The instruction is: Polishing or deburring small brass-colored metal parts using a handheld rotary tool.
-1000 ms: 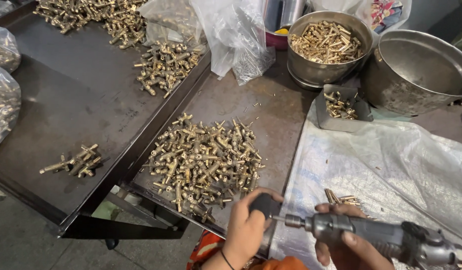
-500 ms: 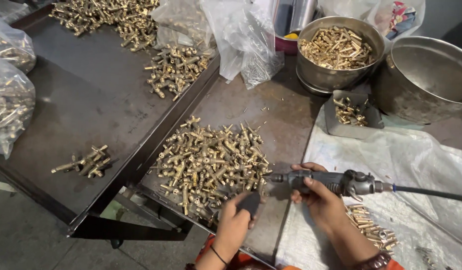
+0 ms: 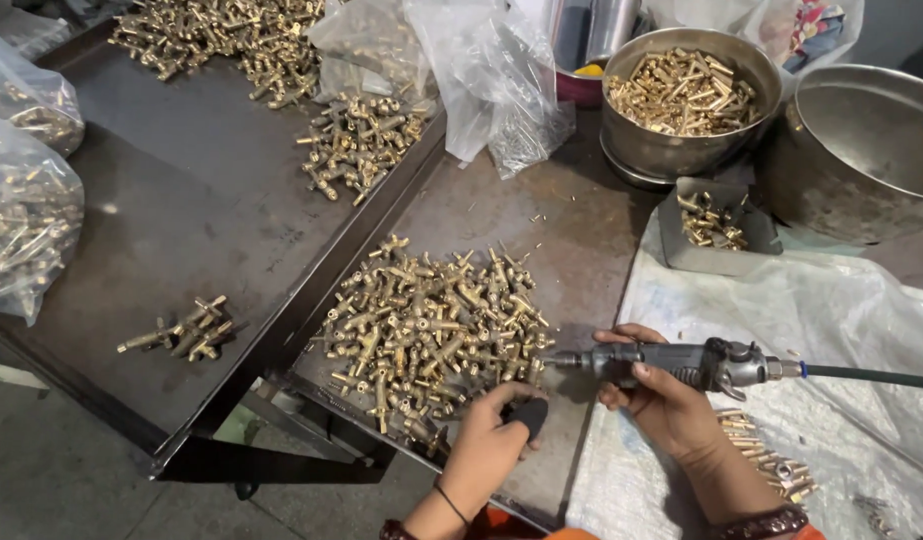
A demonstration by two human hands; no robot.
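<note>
A worker sits at the near edge of a dark metal tray (image 3: 571,250), a heap of brass fittings (image 3: 431,325) spread across its middle. The right hand (image 3: 661,400) is clenched around a grey pneumatic tool (image 3: 681,365), its tip pointing left toward the heap's right edge, its hose (image 3: 871,376) trailing off to the right. The left hand (image 3: 491,445) is curled at the heap's near edge, fingers closed on a small dark piece (image 3: 529,415); what that piece is cannot be made out.

The step in hand looks like picking up the next fitting for the tool. The next move would call for bringing one piece squarely to the tip while the right hand holds the tool level.

At the tray's far right corner stand a steel bowl (image 3: 681,150) full of fittings, an empty pot (image 3: 861,150) beside it, and a small grey box (image 3: 721,225) just in front. A white sheet (image 3: 811,310) covers the right side, with a few fittings (image 3: 766,460) lying near the right wrist. A second tray (image 3: 181,200) to the left carries more heaps and a small cluster (image 3: 186,330) near its front edge; clear bags (image 3: 491,80) lie along the far edge.
</note>
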